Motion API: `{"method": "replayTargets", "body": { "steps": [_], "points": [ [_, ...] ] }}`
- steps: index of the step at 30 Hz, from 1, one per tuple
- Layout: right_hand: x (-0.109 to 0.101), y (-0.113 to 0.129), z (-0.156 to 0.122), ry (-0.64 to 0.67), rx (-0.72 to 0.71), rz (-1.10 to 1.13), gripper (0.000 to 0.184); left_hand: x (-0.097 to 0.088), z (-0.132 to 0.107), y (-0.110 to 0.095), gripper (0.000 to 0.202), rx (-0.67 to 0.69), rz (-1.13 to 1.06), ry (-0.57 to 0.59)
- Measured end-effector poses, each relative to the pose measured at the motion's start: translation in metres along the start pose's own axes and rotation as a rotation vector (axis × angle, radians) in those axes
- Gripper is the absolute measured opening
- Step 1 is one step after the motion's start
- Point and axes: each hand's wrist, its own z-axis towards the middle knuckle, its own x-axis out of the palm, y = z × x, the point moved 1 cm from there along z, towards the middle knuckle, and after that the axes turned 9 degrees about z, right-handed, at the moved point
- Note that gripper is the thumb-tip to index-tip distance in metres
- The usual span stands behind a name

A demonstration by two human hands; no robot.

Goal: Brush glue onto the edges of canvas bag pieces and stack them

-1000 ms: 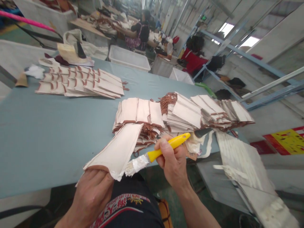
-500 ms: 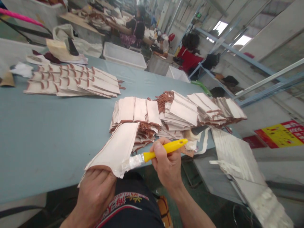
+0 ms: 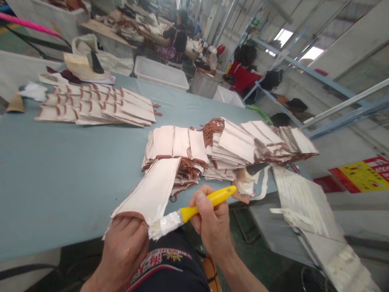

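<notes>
My right hand (image 3: 211, 223) grips a paintbrush (image 3: 209, 201) by its yellow handle. White paste coats its ferrule and bristles, which are at the lower right corner of a white, brown-edged piece (image 3: 148, 190). My left hand (image 3: 126, 243) is closed at the near end of that piece, with the fingertips hidden behind its brown edge. The far end of the piece rests against a stack of similar white pieces (image 3: 179, 142) with brown trim and brown strips hanging below.
More stacked white pieces (image 3: 237, 140) run along the right of the blue-grey table (image 3: 75, 162). Overlapping rows of pieces (image 3: 91, 103) lie at the far left. A dark-handled brush (image 3: 257, 167) lies near the right edge. Beyond are a white bin (image 3: 161, 73) and a person (image 3: 179, 38).
My right hand has drawn the paintbrush slightly left and down, so its bristles now reach the corner of the piece. My left hand keeps its hold.
</notes>
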Motion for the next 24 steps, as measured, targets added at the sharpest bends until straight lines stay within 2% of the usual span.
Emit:
{"method": "replayTargets", "body": {
  "steps": [4,7,11,15,20,24],
  "points": [
    [0.008,-0.007,0.021,-0.038,0.009,0.083,0.044,0.003,0.000,0.000,0.030,-0.027,-0.023,-0.032],
    [0.013,-0.013,0.023,0.018,0.076,0.080,0.046,0.003,-0.001,0.002,0.029,-0.025,-0.022,-0.052],
    [0.006,-0.017,0.016,0.073,0.161,0.063,0.048,0.000,-0.002,0.004,0.036,-0.007,-0.021,-0.025],
    [-0.001,-0.016,0.023,-0.011,0.104,0.086,0.047,-0.002,0.001,0.002,0.031,-0.036,0.015,-0.044],
    [-0.004,-0.016,0.026,0.067,0.149,0.087,0.048,-0.001,0.000,0.003,0.034,-0.056,0.002,-0.044],
    [-0.009,-0.013,0.025,0.010,0.127,0.084,0.047,0.004,-0.003,0.005,0.028,-0.051,-0.014,-0.021]
  ]
}}
